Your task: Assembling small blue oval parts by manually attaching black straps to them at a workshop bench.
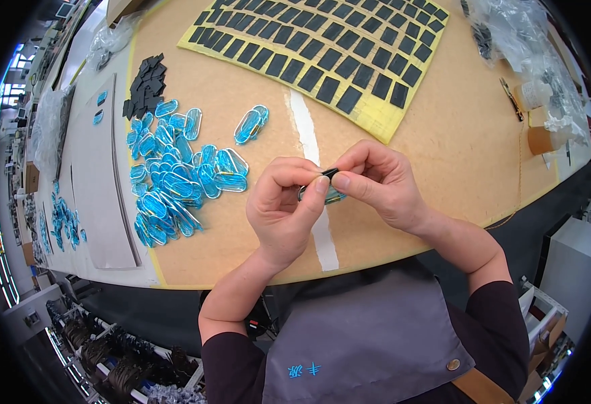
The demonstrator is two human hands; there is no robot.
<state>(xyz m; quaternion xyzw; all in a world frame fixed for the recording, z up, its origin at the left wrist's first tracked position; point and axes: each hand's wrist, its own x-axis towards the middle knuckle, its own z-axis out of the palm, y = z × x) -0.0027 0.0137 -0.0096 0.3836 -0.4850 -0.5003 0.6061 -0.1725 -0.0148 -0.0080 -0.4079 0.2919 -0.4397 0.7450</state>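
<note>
Above the table's front part my two hands meet, fingertips pinched together. Between them is a small black piece (pixel 331 173), which both hands grip. Just under it shows a blue, see-through oval piece (pixel 336 196), partly hidden by my fingers; how the two are joined I cannot tell. My left hand (pixel 282 209) is closed, thumb against forefinger. Likewise closed, my right hand (pixel 384 187) pinches the black piece's right end. To the left lies a heap of blue oval pieces with pale rims (pixel 174 183). A few similar blue pieces (pixel 248 128) lie apart from it.
A yellow board (pixel 371 126) bearing rows of black rectangles spans the far side. Loose black rectangles (pixel 148 82) are piled at the far left. Beyond the heap lies a long grey sheet (pixel 103 195). Clear plastic bags (pixel 538 47) and an amber-coloured container (pixel 541 139) stand at right.
</note>
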